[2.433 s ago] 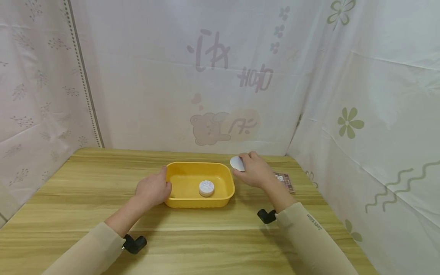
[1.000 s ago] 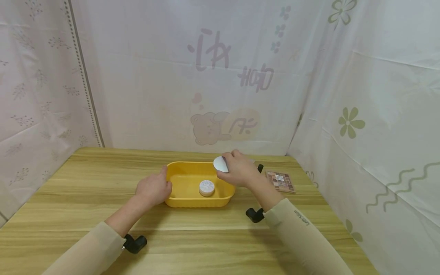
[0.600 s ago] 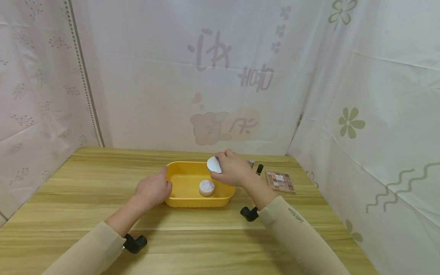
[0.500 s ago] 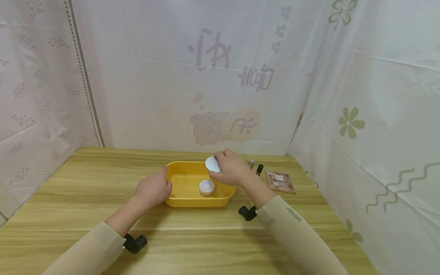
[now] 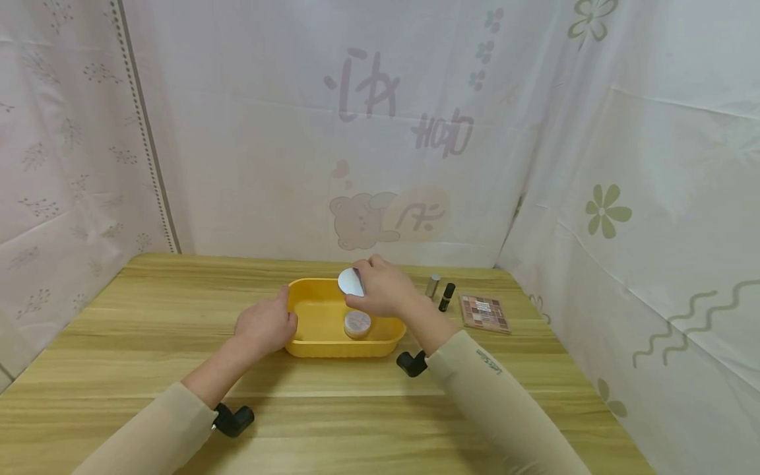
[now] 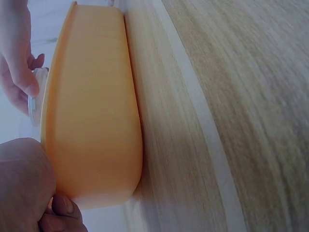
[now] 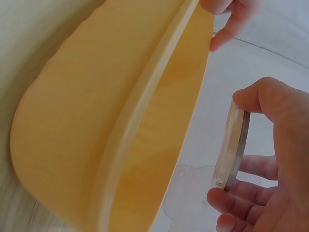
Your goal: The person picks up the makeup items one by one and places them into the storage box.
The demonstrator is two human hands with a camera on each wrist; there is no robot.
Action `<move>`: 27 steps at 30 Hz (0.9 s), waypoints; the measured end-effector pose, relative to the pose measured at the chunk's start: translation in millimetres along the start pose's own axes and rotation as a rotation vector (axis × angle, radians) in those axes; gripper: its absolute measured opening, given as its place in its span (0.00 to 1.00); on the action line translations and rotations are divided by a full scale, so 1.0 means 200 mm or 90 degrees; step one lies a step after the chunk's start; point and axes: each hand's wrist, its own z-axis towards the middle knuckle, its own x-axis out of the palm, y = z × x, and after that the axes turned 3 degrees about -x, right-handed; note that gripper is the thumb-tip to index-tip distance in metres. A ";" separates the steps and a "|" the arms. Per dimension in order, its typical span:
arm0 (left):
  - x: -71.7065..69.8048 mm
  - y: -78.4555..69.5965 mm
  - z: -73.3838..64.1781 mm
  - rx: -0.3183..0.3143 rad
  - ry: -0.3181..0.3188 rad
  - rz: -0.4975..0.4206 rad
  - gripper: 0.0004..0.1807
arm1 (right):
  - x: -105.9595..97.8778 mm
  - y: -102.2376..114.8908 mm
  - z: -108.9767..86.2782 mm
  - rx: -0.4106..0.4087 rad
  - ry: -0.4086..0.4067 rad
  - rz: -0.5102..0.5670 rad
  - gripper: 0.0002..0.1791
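Edge-pinched by right hand [image 5: 384,286], disc [image 5: 351,282] could slip onto round case [image 5: 357,324] between hands (left hand [image 5: 265,324] apparently grips tray [image 5: 341,350], fingers part-hidden).

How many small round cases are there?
2. One pale, flat round case is pinched in the right hand; a whitish, squat round case sits inside the yellow, oblong tray. That hand hides part of the tray's inside, so more could be hidden.
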 end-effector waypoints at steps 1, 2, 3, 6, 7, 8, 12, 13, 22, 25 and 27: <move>0.00 0.00 0.00 0.001 -0.001 0.000 0.39 | 0.00 0.00 0.01 -0.001 0.001 -0.003 0.41; 0.00 0.00 0.00 0.002 -0.001 0.000 0.39 | 0.00 0.01 0.01 -0.002 0.002 -0.006 0.41; 0.00 0.00 0.00 0.003 -0.002 0.000 0.39 | 0.00 0.02 0.02 -0.003 0.003 -0.007 0.41; 0.00 0.00 0.00 0.003 -0.003 0.002 0.39 | 0.01 0.04 0.03 -0.008 0.008 -0.006 0.41; 0.00 0.00 0.00 0.003 -0.003 0.003 0.39 | 0.01 0.04 0.04 -0.009 0.009 -0.007 0.42; 0.00 0.00 0.00 0.003 -0.004 0.004 0.39 | 0.01 0.05 0.04 -0.010 0.012 -0.005 0.42; 0.00 0.00 0.00 0.000 -0.005 0.011 0.39 | 0.03 0.09 0.06 -0.013 0.024 -0.004 0.43; 0.00 0.00 0.01 0.000 -0.005 0.012 0.39 | 0.03 0.10 0.07 -0.013 0.028 -0.005 0.43; 0.00 0.00 0.01 -0.004 0.000 0.015 0.39 | 0.08 0.17 0.10 -0.032 0.059 -0.019 0.44; -0.01 0.00 0.01 -0.003 -0.001 0.017 0.39 | 0.10 0.18 0.11 -0.039 0.067 -0.015 0.44; -0.01 0.00 0.01 -0.005 0.001 0.015 0.39 | 0.12 0.19 0.12 -0.041 0.073 -0.015 0.44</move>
